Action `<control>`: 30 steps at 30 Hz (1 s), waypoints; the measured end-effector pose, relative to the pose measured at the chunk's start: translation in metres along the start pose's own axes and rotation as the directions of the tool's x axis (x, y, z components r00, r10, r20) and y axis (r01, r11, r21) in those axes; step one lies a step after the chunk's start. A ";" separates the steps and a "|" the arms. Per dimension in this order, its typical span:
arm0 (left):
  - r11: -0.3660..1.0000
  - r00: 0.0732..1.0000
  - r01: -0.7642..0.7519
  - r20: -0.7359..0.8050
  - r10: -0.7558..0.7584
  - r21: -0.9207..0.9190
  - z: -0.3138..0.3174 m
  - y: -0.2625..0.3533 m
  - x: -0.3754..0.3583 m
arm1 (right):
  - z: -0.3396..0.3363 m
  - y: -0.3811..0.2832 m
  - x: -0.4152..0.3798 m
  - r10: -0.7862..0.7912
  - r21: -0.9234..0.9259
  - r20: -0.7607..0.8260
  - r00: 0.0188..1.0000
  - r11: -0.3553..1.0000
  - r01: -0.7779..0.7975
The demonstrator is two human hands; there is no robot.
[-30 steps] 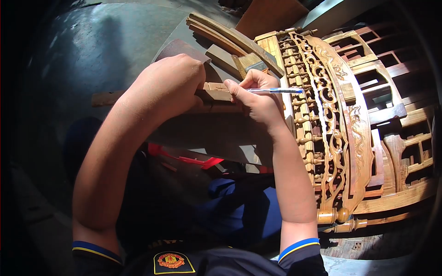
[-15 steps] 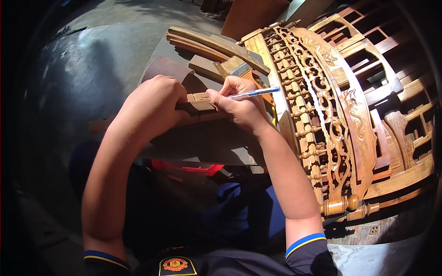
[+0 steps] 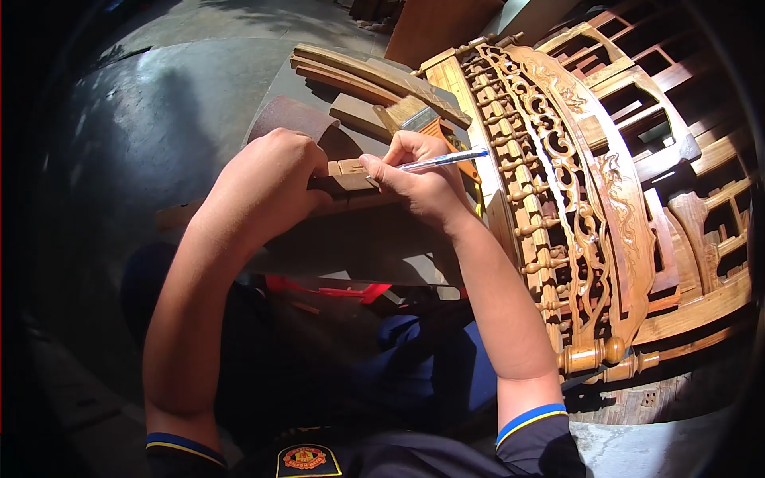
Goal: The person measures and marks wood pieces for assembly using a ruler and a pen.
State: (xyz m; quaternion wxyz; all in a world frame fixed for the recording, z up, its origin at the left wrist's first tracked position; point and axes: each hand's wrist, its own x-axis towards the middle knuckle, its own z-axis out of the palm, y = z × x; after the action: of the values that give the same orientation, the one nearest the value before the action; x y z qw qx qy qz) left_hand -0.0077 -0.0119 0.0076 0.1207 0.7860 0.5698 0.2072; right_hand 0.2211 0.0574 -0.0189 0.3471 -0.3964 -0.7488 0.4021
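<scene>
At the table (image 3: 351, 259), the right hand (image 3: 430, 190) pinches a pen (image 3: 446, 159) by a wooden strip (image 3: 344, 185) the left hand (image 3: 275, 167) clamps; any finished marks escape me.

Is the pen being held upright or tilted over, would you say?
Tilted: the pen slants through the right hand, its blue end out to the side.

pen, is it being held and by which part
Yes: the right hand holds the pen near its tip, the blue end sticking out free.
</scene>
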 end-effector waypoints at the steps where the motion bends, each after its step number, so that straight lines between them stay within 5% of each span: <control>1: 1.000 1.000 0.004 0.003 -0.004 0.001 0.000 0.000 0.000 | 0.000 0.000 0.000 -0.003 0.003 -0.003 1.000 1.000 0.003; 13: 1.000 1.000 0.022 0.012 -0.022 -0.019 -0.001 0.002 0.000 | -0.005 0.010 0.002 -0.045 -0.021 0.022 0.999 0.999 0.046; 16: 1.000 1.000 0.024 0.012 -0.024 -0.016 0.000 0.002 0.000 | -0.008 0.006 0.002 0.024 0.107 0.041 0.999 0.994 -0.028; 30: 0.998 0.998 0.058 0.033 -0.057 -0.020 -0.003 0.005 0.000 | -0.005 0.003 0.002 0.002 -0.029 0.010 1.000 1.000 -0.001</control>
State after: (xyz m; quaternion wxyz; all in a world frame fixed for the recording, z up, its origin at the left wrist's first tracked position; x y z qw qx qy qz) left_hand -0.0050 -0.0138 0.0121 0.1441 0.7713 0.5880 0.1966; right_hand 0.2256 0.0620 -0.0188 0.3374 -0.4001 -0.7560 0.3932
